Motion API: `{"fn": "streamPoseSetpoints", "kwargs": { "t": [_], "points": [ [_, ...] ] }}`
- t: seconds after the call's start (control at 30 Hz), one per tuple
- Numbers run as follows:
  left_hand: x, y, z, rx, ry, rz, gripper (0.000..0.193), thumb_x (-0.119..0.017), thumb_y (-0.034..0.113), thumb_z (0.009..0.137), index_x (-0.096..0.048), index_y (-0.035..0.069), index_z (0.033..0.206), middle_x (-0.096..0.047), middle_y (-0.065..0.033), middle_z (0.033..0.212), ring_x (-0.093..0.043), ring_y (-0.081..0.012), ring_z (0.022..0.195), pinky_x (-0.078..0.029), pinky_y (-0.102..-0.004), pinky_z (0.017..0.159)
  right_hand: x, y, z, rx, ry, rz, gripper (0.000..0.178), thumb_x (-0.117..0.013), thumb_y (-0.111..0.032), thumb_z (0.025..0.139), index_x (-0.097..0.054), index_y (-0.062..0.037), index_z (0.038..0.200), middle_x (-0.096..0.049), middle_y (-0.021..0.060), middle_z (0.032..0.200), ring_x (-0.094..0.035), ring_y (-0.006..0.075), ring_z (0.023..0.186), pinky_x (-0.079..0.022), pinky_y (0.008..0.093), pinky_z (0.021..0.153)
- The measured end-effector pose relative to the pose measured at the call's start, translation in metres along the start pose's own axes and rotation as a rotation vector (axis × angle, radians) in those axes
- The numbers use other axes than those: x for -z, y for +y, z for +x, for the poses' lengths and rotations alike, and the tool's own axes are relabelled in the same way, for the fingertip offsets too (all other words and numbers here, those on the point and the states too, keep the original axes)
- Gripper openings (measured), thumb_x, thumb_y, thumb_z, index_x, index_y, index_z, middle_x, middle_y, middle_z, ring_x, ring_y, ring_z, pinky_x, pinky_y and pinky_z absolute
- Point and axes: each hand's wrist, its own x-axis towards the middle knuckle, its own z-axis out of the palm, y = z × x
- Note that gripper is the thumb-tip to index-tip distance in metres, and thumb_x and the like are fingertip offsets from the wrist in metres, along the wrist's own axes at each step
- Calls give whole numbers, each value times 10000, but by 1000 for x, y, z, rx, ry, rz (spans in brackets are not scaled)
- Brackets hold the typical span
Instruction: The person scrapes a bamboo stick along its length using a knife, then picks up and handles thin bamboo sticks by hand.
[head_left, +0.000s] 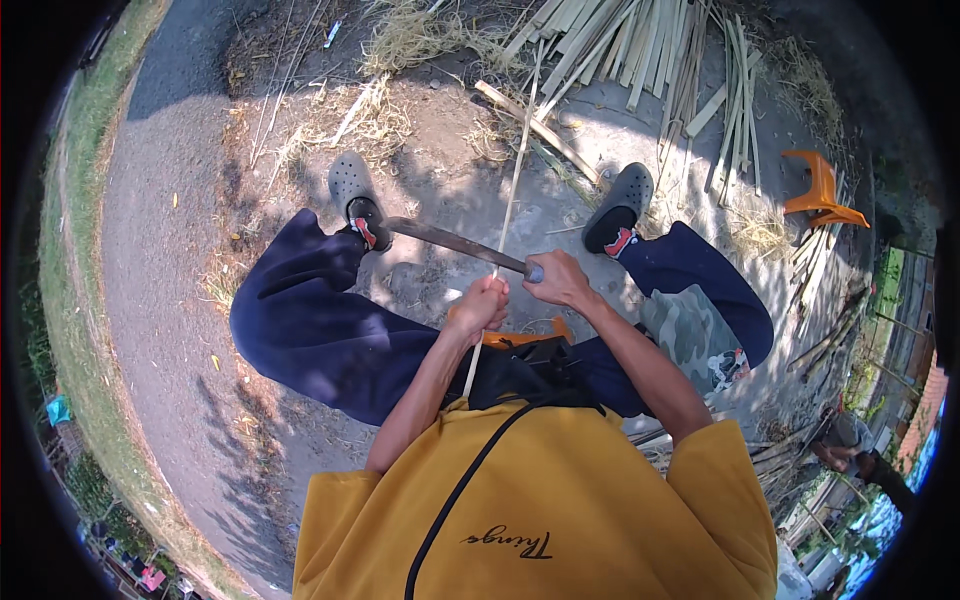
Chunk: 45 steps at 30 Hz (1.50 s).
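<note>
Left hand (481, 304) grips a bamboo strip (515, 182), right hand (562, 279) a long knife (452, 238); slats (655, 50) lie toward the ground's (550, 208) far edge.

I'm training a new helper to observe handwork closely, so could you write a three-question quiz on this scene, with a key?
1. Which hand grips the long bladed tool, and what does the other hold?
2. True or false: both clogs are bright orange.
3. The large spread of pale strips lies:
A) across the lap
B) beyond the clogs, on the ground
C) under the left forearm

Key:
1. The right hand; the left hand holds a thin pale strip.
2. False; they are grey.
3. B
</note>
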Motion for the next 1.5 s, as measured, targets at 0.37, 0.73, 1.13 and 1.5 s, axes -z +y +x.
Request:
{"fn": "streamPoseSetpoints", "kwargs": {
  "t": [0.37, 0.73, 1.13, 1.5],
  "points": [
    [-13, -13, -26, 104, 37, -18, 271, -412, 294, 1088, -466, 116, 891, -311, 69, 584, -262, -50, 407, -213, -249, 345, -25, 28, 38, -53, 84, 177, 279, -709, -306, 750, -724, -71, 899, -705, 208, 856, -678, 419, 866, -537, 484, 779],
    [13, -7, -28, -25, 131, -58, 288, -431, 288, 1083, -485, 106, 866, -331, 60, 587, -257, -51, 401, -226, -246, 351, -49, 9, 58, -30, 98, 139, 207, -706, -283, 744, -726, -116, 865, -715, 174, 845, -689, 401, 847, -547, 478, 795],
    [-15, -12, -49, 60, 81, -67, 270, -421, 297, 1083, -458, 116, 886, -328, 59, 597, -252, -54, 421, -194, -248, 368, -21, 33, 45, -126, 146, 114, 262, -709, -300, 744, -735, -92, 902, -721, 188, 890, -684, 411, 871, -543, 479, 790],
    [-11, 14, -54, 113, 30, -57, 239, -396, 282, 1090, -453, 147, 901, -263, 93, 599, -201, -29, 438, -173, -236, 370, -22, 9, 26, 30, 84, 117, 248, -731, -294, 749, -706, -83, 876, -709, 176, 845, -677, 409, 859, -533, 477, 766]
  ]
}}
